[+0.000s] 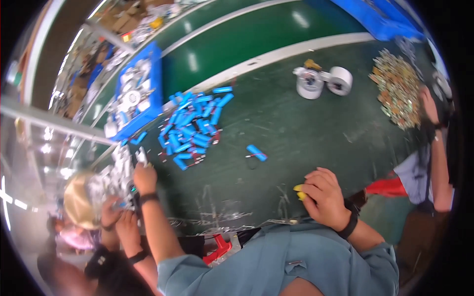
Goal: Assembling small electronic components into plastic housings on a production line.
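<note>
My left hand (145,178) is stretched out to the left edge of the table, its fingers closed around a white plastic part (141,156). It is beside a heap of white plastic parts (118,170). My right hand (324,198) rests low over the near side of the table, closed on a small yellow object (299,191) that shows only at the fingertips, so its kind is hidden. Between the hands, farther in, lies a single blue cylindrical battery (256,152) with thin wires. A loose pile of similar blue batteries (190,126) lies to its left.
A blue bin (156,81) of white parts stands far left. Two white round housings (310,86) and a heap of small circuit boards (396,89) lie far right. Another blue bin (380,19) is beyond. Co-workers' hands show at left (127,229) and right (429,104).
</note>
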Tool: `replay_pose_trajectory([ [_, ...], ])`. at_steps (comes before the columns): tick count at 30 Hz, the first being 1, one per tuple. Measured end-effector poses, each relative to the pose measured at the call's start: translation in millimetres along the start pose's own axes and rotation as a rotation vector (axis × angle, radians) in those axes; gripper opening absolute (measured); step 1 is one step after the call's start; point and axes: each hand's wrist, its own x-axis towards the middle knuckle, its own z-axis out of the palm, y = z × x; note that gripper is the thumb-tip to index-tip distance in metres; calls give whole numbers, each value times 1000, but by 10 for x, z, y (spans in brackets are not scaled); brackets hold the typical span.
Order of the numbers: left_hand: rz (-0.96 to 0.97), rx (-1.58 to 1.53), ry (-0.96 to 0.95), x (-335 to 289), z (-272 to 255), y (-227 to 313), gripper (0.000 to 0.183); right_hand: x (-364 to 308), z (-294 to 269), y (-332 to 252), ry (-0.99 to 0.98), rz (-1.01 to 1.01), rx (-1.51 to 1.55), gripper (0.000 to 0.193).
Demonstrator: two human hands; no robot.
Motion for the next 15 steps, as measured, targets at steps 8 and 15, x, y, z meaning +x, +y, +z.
replay_pose_trajectory([
  [8,270,-345,-198,-1483,-961,1097,19,-3,-13,10,-91,-28,116,23],
  [15,616,-489,-257,-1984,-1135,1968,31,-52,-239,-90,-220,-77,21,30],
])
